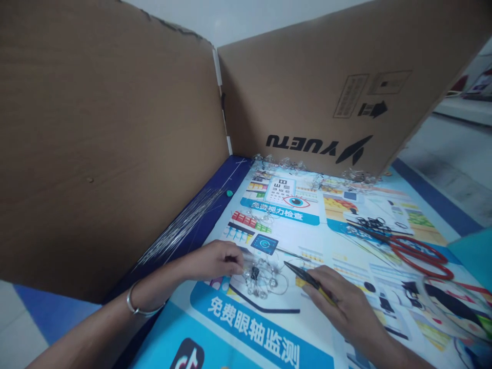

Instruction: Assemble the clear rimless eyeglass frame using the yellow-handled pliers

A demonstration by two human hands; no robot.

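My right hand (340, 297) grips a pair of pliers (303, 275) with dark pointed jaws and a handle partly yellow. The jaws point left, just above a tangle of thin wire loops (263, 282) with a small black piece in it. At the left edge of this tangle is my left hand (217, 260), its fingers curled and pressed together; what they pinch, if anything, is too small to tell. A silver bangle (134, 302) circles the left wrist. Both hands are low over a printed sheet (246, 328) on the table.
Cardboard panels (115, 128) wall off the left and back. Straight silver wires (180, 225) lie along the left panel, with a green bit (229, 193) nearby. Wire clusters (284, 164) line the back. Red-handled scissors (418, 253) and black loops (372, 224) lie right.
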